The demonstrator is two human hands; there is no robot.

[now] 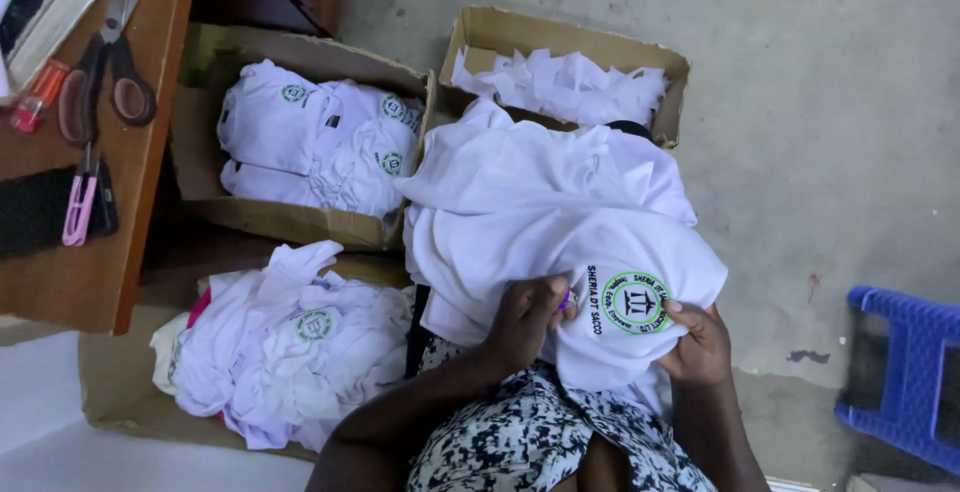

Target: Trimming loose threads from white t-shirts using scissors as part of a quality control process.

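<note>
White cotton everywhere in this shot. The white shirt [560,222] is piled over the person's lap, and both hands are working right at its round green embroidered badge [637,302]. Left hand [527,320] is curled up tight against the fabric just left of the badge, fingers bunched in, with a tiny purple thing [567,299] poking out between the fingertips, too small to tell what it is. Right hand [697,344] is closed on the cloth on the other side, fingers tucked in and pinching the shirt so the badge sits stretched between the two hands.

Around that: a cardboard box [300,222] up left holds folded white shirts with the same green badges, another cardboard box [570,37] behind the lap has white fabric scraps [560,82] in it, and a loose heap of shirts [290,342] lies on flattened cardboard to the person's left. Wooden table [100,252] at the far left carries big scissors [110,62] and small pink snips [78,202]. Blue plastic stool [905,372] sits at the right edge on the concrete floor [820,132].
</note>
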